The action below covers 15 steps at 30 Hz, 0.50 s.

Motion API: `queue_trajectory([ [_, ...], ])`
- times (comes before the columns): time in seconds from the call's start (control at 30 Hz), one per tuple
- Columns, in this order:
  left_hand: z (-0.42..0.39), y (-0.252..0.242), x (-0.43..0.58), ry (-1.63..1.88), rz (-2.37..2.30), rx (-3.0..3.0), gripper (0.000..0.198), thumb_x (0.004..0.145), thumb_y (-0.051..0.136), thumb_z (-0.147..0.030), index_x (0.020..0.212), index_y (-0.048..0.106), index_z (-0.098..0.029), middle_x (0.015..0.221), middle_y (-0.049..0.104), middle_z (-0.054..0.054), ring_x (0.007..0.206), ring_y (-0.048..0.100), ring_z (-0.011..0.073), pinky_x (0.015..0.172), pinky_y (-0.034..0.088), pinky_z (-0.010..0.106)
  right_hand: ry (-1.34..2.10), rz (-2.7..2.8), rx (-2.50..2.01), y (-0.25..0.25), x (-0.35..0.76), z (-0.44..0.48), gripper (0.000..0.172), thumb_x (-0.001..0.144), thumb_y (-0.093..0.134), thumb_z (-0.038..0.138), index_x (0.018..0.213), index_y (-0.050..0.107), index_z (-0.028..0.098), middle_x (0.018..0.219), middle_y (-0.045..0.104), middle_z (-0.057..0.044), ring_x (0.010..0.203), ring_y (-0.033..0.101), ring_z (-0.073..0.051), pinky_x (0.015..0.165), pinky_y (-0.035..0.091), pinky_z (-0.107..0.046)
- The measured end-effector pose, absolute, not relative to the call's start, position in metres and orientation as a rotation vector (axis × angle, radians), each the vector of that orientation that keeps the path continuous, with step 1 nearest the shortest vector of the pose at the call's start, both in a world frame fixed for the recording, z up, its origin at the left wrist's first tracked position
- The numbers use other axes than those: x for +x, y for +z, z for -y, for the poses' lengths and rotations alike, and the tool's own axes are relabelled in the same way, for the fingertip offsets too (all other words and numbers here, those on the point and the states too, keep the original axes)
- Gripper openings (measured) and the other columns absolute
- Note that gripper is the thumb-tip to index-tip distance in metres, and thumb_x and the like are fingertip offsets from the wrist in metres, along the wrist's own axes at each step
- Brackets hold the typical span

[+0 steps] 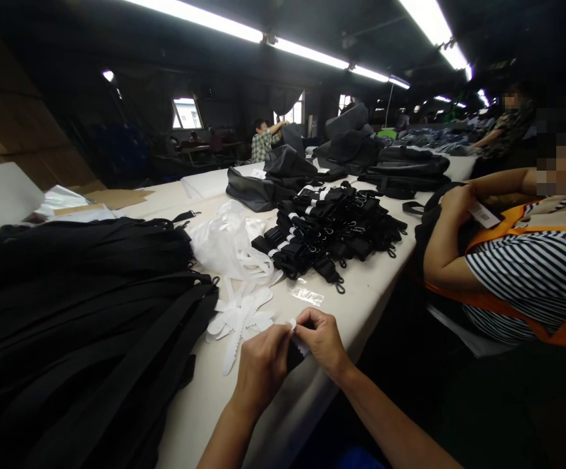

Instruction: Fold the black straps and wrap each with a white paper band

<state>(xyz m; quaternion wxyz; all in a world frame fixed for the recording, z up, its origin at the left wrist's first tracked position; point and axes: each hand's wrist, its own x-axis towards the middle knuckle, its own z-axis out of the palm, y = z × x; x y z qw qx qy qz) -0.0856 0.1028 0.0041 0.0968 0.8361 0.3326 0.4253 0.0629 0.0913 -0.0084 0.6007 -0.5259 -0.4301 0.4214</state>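
My left hand (262,367) and my right hand (322,340) meet at the near edge of the white table (361,306). Both are closed in a pinch on a small white strip (293,324), with something black (293,355) tucked between them. Just left of my hands lies a loose heap of white plastic strips (241,319). Behind that sits a bundle of white bags (226,244).
A big stack of black straps (82,312) fills the left of the table. A pile of black strap pieces with hooks (334,228) lies in the middle, black bags (283,176) farther back. A person in a striped shirt (522,273) sits at the right. A small clear bag (307,296) lies ahead.
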Motion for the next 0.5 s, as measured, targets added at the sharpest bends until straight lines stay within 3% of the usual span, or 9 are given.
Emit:
queue_trajectory([
  [0.13, -0.107, 0.012, -0.086, 1.188, -1.103, 1.978, 0.027, 0.093, 0.051, -0.030, 0.071, 0.061, -0.017, 0.076, 0.063, 0.003, 0.070, 0.061, 0.0139, 0.067, 0.049, 0.025, 0.904, 1.094, -1.189, -0.017, 0.060, -0.087, 0.026, 0.072, 0.077, 0.036, 0.066, 0.065, 0.014, 0.063, 0.060, 0.000, 0.061, 0.053, -0.013, 0.058, 0.042, -0.025],
  [0.3, -0.113, 0.013, -0.087, 1.038, -1.055, 1.559, 0.020, 0.079, 0.068, -0.036, 0.079, 0.060, -0.017, 0.071, 0.060, -0.002, 0.061, 0.058, 0.0122, 0.059, 0.049, 0.024, 0.814, 1.205, -1.180, -0.020, 0.063, -0.084, 0.025, 0.079, 0.073, 0.038, 0.069, 0.067, 0.016, 0.069, 0.063, -0.002, 0.070, 0.058, -0.016, 0.067, 0.045, -0.028],
  [0.5, -0.115, 0.019, -0.097, 0.816, -1.058, 1.602, 0.027, 0.075, 0.069, -0.043, 0.069, 0.067, -0.016, 0.063, 0.065, 0.001, 0.063, 0.061, 0.0161, 0.065, 0.048, 0.025, 0.783, 1.222, -1.116, -0.018, 0.066, -0.082, 0.030, 0.076, 0.076, 0.045, 0.068, 0.069, 0.016, 0.070, 0.064, -0.002, 0.072, 0.059, -0.017, 0.073, 0.045, -0.030],
])
